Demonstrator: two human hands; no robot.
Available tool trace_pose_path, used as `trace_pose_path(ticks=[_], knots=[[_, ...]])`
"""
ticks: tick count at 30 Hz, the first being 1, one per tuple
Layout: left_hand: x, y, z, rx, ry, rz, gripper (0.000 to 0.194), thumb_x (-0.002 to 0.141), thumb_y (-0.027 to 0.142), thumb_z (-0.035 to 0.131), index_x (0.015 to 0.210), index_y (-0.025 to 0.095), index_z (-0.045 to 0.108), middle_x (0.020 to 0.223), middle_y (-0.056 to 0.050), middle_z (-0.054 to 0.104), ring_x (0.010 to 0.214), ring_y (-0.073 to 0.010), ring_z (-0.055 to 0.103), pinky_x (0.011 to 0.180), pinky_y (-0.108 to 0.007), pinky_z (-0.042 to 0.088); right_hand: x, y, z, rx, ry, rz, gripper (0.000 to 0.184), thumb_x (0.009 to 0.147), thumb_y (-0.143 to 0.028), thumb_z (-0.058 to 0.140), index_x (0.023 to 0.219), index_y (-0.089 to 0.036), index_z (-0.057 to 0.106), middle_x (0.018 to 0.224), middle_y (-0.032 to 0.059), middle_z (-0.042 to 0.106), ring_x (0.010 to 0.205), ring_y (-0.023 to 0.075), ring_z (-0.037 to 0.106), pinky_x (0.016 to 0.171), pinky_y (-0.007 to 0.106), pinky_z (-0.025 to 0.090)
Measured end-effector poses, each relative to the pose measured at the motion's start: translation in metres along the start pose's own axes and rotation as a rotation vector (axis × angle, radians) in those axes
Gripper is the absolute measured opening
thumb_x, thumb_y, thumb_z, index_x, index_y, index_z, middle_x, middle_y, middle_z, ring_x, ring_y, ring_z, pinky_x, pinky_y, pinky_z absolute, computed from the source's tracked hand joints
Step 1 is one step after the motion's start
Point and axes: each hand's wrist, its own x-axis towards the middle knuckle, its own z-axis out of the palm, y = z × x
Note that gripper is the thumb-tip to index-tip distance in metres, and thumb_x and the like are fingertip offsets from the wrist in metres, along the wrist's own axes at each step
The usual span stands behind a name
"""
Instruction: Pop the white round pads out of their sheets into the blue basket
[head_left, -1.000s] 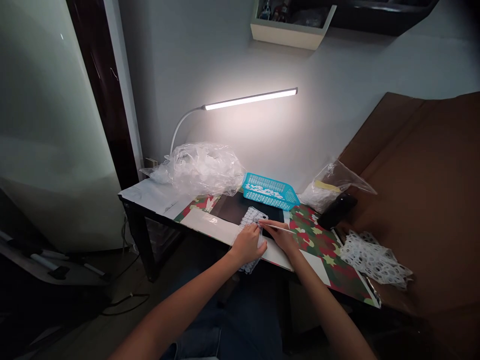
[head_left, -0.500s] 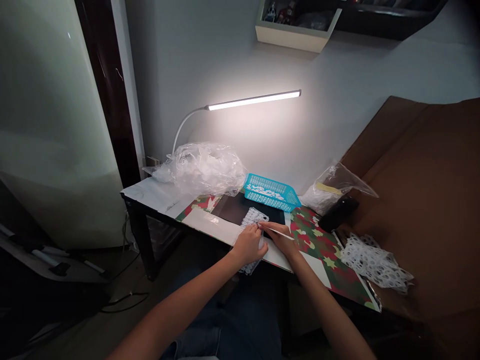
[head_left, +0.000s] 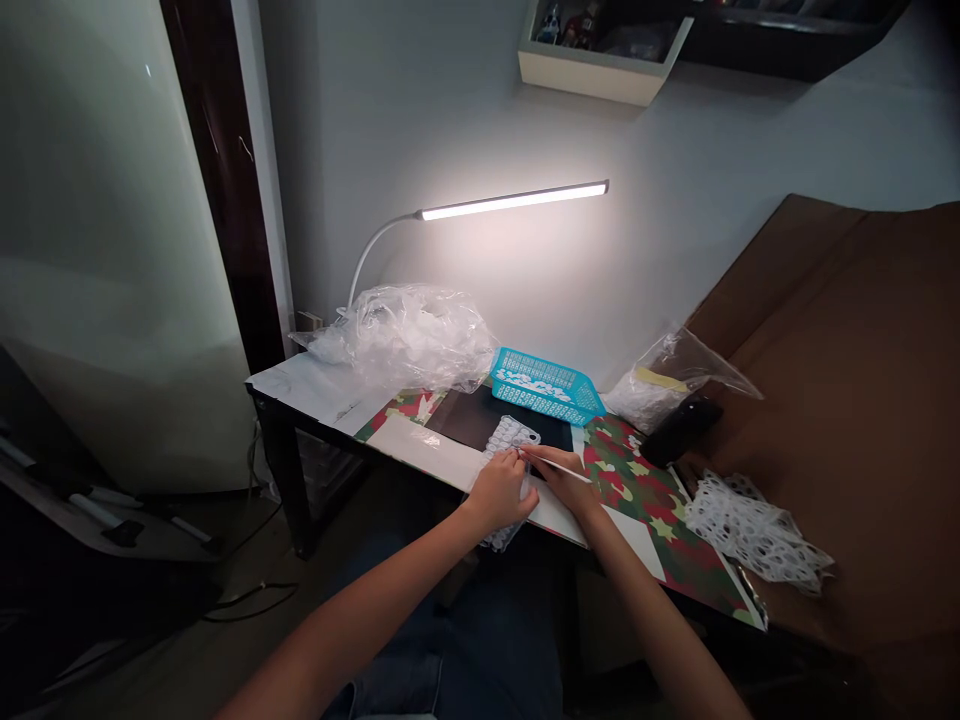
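A clear phone case (head_left: 514, 437) dotted with small white pieces lies at the table's near edge. My left hand (head_left: 501, 493) rests on its lower half, fingers curled and pressing it down. My right hand (head_left: 564, 478) pinches a thin white stick (head_left: 559, 466) whose tip touches the case near my left fingertips. Beneath them lie a black mat (head_left: 476, 416) and a white sheet (head_left: 431, 452). Just behind the case sits a turquoise basket (head_left: 546, 387) with small white pieces in it.
A crumpled clear plastic bag (head_left: 405, 338) lies at the back left under a lit bar lamp (head_left: 514, 200). Another clear bag (head_left: 671, 378), a black object (head_left: 681, 429) and white perforated sheets (head_left: 757, 532) lie at the right, against brown cardboard (head_left: 847, 380). Camouflage-patterned paper (head_left: 652, 510) covers the table.
Both hands stay on the case; the stick tip has shifted only slightly. The view has drifted a little, so everything sits a bit further right.
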Motion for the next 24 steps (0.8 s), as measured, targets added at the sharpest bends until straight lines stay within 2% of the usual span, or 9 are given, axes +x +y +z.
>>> trace_pose_path(ticks=[6, 14, 20, 24], knots=[[0.000, 0.000, -0.001, -0.001, 0.006, 0.003, 0.035, 0.076, 0.027, 0.054, 0.103, 0.007, 0.060, 0.106, -0.018, 0.064, 0.107, -0.0298, 0.056, 0.098, -0.043, 0.042, 0.001, -0.002, 0.001, -0.021, -0.034, -0.040, 0.030, 0.091, -0.030, 0.044, 0.105, -0.023, 0.070, 0.107, 0.0044, 0.070, 0.096, 0.0232, 0.067, 0.088, 0.038, 0.054], [0.002, 0.001, -0.001, 0.002, -0.004, 0.015, 0.041, 0.076, 0.028, 0.054, 0.109, 0.003, 0.058, 0.113, -0.020, 0.062, 0.114, -0.0304, 0.053, 0.101, -0.042, 0.040, 0.002, 0.002, 0.003, -0.051, -0.073, -0.092, 0.041, 0.082, -0.018, 0.052, 0.122, -0.022, 0.060, 0.122, 0.0059, 0.062, 0.109, 0.0240, 0.061, 0.094, 0.035, 0.048], [0.001, 0.002, -0.002, 0.011, -0.001, 0.007, 0.037, 0.077, 0.028, 0.054, 0.105, 0.005, 0.059, 0.108, -0.020, 0.063, 0.111, -0.0304, 0.054, 0.099, -0.042, 0.042, 0.006, -0.002, 0.008, -0.056, 0.047, 0.001, 0.026, 0.088, -0.028, 0.050, 0.105, -0.023, 0.069, 0.104, 0.0056, 0.071, 0.094, 0.0242, 0.067, 0.086, 0.038, 0.052], [0.000, 0.000, 0.000, 0.025, 0.001, 0.000, 0.040, 0.077, 0.030, 0.054, 0.109, 0.006, 0.057, 0.113, -0.020, 0.061, 0.111, -0.0303, 0.054, 0.099, -0.043, 0.042, 0.007, -0.009, 0.005, -0.014, 0.122, 0.069, 0.022, 0.088, -0.033, 0.052, 0.095, -0.024, 0.070, 0.094, 0.0036, 0.073, 0.083, 0.0209, 0.069, 0.076, 0.033, 0.056]])
